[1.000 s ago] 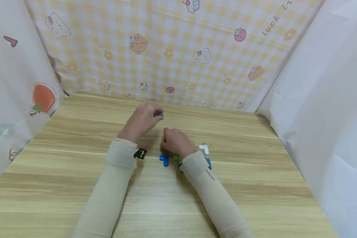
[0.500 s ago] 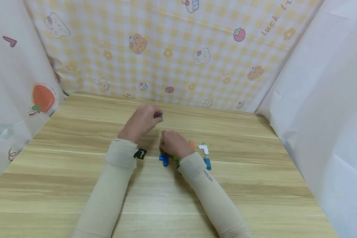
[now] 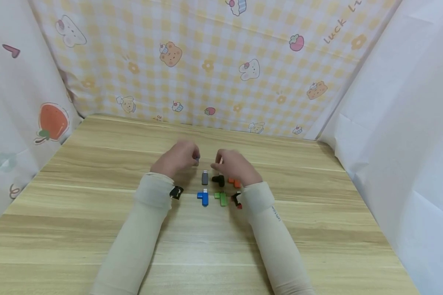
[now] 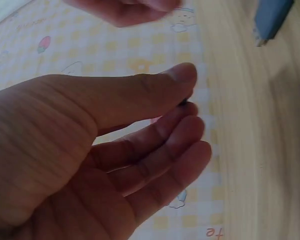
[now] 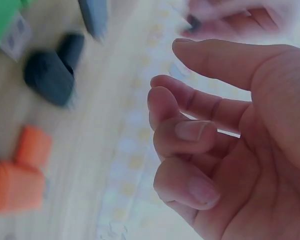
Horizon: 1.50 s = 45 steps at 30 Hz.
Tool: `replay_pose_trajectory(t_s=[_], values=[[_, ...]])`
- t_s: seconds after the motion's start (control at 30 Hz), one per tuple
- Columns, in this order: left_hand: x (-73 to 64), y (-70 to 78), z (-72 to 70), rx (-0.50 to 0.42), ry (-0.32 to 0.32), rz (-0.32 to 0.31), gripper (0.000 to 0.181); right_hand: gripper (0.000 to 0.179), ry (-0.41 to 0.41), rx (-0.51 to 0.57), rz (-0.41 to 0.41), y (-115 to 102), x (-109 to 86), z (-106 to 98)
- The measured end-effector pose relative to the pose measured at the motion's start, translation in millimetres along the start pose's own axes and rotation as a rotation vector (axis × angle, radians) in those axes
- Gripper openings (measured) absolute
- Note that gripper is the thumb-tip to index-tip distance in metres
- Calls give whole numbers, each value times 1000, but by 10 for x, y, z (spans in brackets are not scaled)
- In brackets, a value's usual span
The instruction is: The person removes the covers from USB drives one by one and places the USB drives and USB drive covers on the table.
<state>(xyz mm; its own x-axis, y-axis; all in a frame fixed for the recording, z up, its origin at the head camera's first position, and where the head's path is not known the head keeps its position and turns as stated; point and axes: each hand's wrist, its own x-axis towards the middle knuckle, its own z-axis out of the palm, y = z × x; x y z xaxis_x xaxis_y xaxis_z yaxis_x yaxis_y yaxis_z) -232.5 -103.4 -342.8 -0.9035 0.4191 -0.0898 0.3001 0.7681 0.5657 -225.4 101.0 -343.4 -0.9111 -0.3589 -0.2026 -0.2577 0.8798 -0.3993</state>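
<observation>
My left hand (image 3: 179,159) pinches a small dark piece (image 3: 197,159) between thumb and forefinger above the table; the fingers hide most of it. To its right hovers my right hand (image 3: 239,167), fingers loosely bent, thumb apart from forefinger, with nothing between them. Just below the hands, a grey USB stick (image 3: 204,178) lies with its metal plug pointing away. Beside it are a black USB stick (image 3: 219,180) and an orange USB stick (image 5: 17,187). Nearer lie a blue USB stick (image 3: 205,198), a green USB stick (image 3: 223,199) and a red-and-black piece (image 3: 238,200), partly behind the right cuff.
The wooden table (image 3: 192,254) spreads around the sticks on all sides. A checked curtain (image 3: 206,82) hangs along its back edge, and white cloth (image 3: 402,123) hangs at the right side.
My right hand has lifted off the table and moved right and away, uncovering the grey and black USB sticks. My left hand has come slightly nearer and lower, still pinching the dark piece.
</observation>
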Motion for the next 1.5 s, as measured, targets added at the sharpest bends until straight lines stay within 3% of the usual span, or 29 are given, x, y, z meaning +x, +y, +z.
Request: replay_pose_trajectory(t_s=[0.33,0.7,1.0,1.23,1.5], values=[[-40,-61,182,-34,-102,-90,13,22,75,43,-6,265,-53,-210],[-4,-40,278,-8,-167,-150,13,23,72,79,-1,302,-77,-258],[31,-29,313,-5,-171,-143,16,24,32,61,-9,309,-77,-270],[50,-34,335,-3,-163,-120,12,24,45,56,0,366,-80,-283],[-19,-18,254,4,-144,-119,2,25,57,82,1,425,-125,-336]])
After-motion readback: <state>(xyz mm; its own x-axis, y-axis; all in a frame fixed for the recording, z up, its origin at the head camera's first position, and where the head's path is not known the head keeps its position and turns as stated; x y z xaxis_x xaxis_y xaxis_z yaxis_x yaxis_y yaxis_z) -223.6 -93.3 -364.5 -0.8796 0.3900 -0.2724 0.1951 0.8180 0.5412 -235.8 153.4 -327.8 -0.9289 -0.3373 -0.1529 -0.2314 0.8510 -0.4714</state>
